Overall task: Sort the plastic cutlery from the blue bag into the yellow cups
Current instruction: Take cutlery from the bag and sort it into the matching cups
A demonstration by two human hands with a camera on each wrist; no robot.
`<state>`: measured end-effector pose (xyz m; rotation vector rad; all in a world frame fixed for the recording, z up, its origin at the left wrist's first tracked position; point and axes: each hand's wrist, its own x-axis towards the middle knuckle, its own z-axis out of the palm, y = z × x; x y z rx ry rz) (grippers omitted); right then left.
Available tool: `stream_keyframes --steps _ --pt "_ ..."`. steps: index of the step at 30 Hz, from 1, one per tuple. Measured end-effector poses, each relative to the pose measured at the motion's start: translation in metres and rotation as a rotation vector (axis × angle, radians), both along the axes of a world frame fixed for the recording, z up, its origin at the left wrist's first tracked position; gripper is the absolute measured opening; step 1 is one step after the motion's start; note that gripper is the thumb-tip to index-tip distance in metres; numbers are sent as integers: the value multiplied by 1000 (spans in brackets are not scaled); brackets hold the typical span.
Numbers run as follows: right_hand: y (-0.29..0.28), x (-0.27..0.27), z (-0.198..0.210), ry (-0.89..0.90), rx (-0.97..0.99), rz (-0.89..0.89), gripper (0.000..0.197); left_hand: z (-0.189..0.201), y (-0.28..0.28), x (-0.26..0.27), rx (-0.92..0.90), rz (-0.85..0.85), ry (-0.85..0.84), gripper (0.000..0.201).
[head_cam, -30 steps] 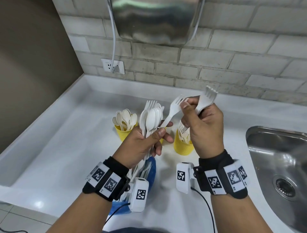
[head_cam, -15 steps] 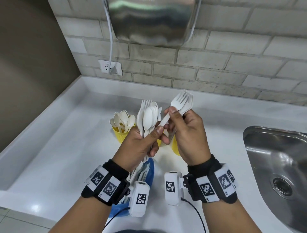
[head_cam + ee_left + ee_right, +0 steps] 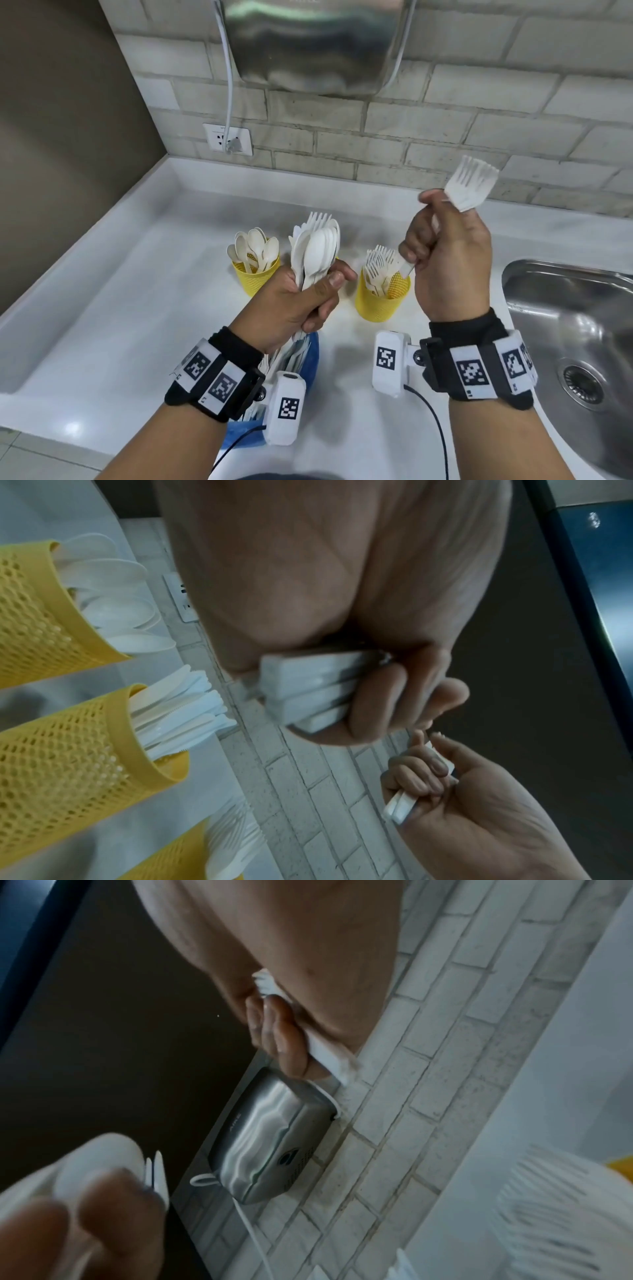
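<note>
Here, my right hand (image 3: 448, 260) is closed around a few white forks (image 3: 471, 183), prongs up, held above and just behind the fork cup (image 3: 376, 305), a yellow mesh cup already crowded with forks. My left hand (image 3: 301, 305) is clenched on a mixed bundle of cutlery (image 3: 317, 251), mostly spoons with some fork prongs behind, raised between the cups. Left of it stands the spoon cup (image 3: 255, 282). The left wrist view shows a third yellow cup, the knife cup (image 3: 68, 764), hidden behind my left hand from above. The blue bag (image 3: 308, 363) lies on the white worktop (image 3: 120, 308) under my left wrist, more cutlery showing in its mouth.

The risks, as I judge them: the handles could catch on the packed prongs and tip the light cup, or a fork could slip from my grip and fall towards the sink (image 3: 565, 325) at the right. My overfull left grip could also shed a spoon.
</note>
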<state>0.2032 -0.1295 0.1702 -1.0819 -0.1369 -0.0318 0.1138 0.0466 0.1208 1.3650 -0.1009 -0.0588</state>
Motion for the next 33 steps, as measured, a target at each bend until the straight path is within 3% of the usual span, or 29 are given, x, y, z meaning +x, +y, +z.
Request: stream_keyframes --steps 5,8,13,16,19,24,30,33 --pt "-2 -6 -2 -174 -456 250 16 5 1 1 134 -134 -13 16" --pt "-4 -8 0 -237 -540 407 13 9 3 0 189 -200 -4 15" --pt "-3 -7 -3 -268 -498 456 13 13 8 -1 224 -248 -2 14" --pt "1 -9 -6 -328 -488 353 6 14 7 -1 244 -230 -10 13" --pt "6 -13 -5 -409 -487 220 13 15 6 0 272 -209 -12 13" --pt "2 -3 -9 -319 -351 56 10 14 6 -1 288 -195 -1 14" --pt "3 -9 -12 -151 -324 425 24 21 1 0 290 -254 -25 15" --pt "4 -13 -10 -64 -192 521 25 22 0 0 289 -276 -28 15"
